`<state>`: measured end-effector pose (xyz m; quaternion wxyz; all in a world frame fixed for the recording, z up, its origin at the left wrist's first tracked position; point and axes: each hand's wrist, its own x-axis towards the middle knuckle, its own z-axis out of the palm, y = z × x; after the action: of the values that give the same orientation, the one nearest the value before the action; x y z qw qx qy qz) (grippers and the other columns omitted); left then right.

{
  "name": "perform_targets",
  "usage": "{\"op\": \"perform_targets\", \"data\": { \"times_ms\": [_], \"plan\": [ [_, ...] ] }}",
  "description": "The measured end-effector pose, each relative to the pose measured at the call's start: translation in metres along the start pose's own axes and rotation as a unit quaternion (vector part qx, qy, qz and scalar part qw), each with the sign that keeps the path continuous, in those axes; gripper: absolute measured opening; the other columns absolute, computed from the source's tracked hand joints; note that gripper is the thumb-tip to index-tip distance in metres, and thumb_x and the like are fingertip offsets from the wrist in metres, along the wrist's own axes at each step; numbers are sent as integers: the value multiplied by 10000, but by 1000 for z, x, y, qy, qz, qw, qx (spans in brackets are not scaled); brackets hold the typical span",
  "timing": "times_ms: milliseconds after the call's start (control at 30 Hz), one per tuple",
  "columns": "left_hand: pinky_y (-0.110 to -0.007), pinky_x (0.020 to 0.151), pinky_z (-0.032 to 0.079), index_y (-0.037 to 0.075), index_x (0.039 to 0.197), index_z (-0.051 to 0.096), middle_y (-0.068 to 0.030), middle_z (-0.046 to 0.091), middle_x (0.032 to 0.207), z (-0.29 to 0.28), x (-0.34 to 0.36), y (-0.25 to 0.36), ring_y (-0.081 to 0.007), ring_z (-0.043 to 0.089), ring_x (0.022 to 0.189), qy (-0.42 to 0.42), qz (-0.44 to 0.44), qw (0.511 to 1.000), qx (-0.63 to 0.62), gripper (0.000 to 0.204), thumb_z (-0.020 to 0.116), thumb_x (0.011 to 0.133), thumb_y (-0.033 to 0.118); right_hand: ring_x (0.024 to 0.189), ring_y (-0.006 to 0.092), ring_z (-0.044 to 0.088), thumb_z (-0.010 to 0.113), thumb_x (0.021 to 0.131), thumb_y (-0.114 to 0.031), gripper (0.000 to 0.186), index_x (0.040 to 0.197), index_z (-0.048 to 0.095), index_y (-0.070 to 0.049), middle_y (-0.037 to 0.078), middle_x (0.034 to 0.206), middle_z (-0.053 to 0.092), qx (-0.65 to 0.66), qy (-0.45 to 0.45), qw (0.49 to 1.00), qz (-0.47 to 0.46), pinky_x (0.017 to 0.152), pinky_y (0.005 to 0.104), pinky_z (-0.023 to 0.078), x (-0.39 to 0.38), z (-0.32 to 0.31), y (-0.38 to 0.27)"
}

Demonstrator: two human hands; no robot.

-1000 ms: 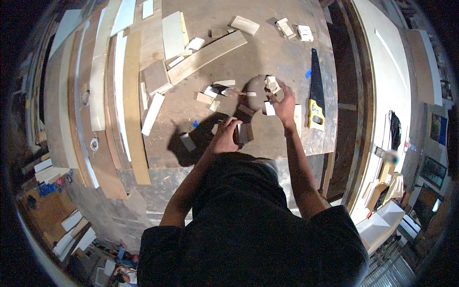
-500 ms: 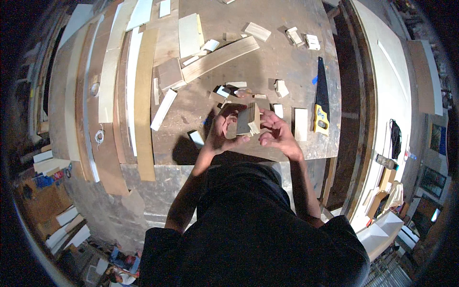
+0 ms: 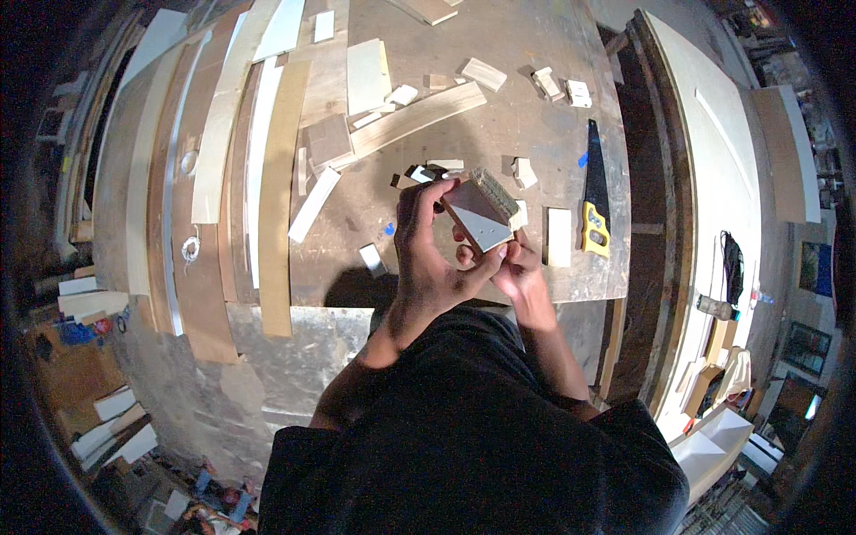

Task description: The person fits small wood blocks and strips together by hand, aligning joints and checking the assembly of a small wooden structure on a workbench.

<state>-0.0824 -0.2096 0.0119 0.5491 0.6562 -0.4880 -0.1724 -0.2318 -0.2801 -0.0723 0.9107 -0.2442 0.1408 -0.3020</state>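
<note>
Above the near part of the workbench I hold a small wooden block (image 3: 481,217) in both hands. One broad face is pale grey and brown, with small dark dots near its lower corner; its upper right edge looks rough and layered. My left hand (image 3: 428,254) grips it by the left side, fingers at the top corner and thumb along the lower edge. My right hand (image 3: 524,272) is closed at the lower right corner, its fingers partly hidden under the block. Small wood offcuts (image 3: 524,173) lie just beyond.
A handsaw with a yellow handle (image 3: 595,230) lies to the right, beside a pale rectangular wood piece (image 3: 559,237). A long board (image 3: 419,119) lies slantwise behind my hands. Long strips (image 3: 283,196) cover the bench's left side. A gap separates the bench from a white panel (image 3: 727,178).
The block has been turned, so its broad grey face now shows and its layered edge points up right. My right hand has closed in on the lower corner, and my left hand wraps further round it.
</note>
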Motion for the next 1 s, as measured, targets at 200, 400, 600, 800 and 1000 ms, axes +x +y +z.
{"op": "perform_targets", "data": {
  "times_ms": [200,400,600,800,1000],
  "plan": [
    [-418,929,462,33,1318,524,-157,579,1195,-9,-8,10,-305,579,1100,9,9,999,46,874,914,635,416,936,342,657,777,778,-572,966,1503,386,-66,264,1235,589,27,-44,999,14,818,464,560,2,-2,8],
    [-410,927,471,66,1370,503,-129,589,1283,-28,-11,10,-276,589,1159,-36,19,999,-11,997,928,607,546,878,308,649,556,735,-889,1122,1473,423,-55,237,1184,603,135,-85,986,46,741,404,535,5,13,3],
    [-395,1023,476,52,1476,424,-115,578,1356,-31,-2,-8,-230,577,1230,-173,-20,956,-235,1127,938,600,543,858,338,585,488,777,-866,1042,1436,448,-59,217,1112,593,242,-78,962,101,644,409,514,2,11,6],
    [-377,1071,440,9,1459,458,-126,587,1371,-19,4,-15,-214,570,1252,-234,-16,901,-366,1073,971,601,398,717,426,629,425,788,-874,984,1397,539,-109,308,1123,633,358,-47,917,169,518,470,517,-9,-10,23],
    [-378,1089,417,-21,1455,457,-127,593,1368,-14,4,-15,-199,566,1251,-256,-32,886,-386,993,946,665,331,726,433,635,406,768,-906,1052,1450,488,-108,383,1111,613,31,-70,985,153,492,460,514,-27,2,11]
  ]
}}
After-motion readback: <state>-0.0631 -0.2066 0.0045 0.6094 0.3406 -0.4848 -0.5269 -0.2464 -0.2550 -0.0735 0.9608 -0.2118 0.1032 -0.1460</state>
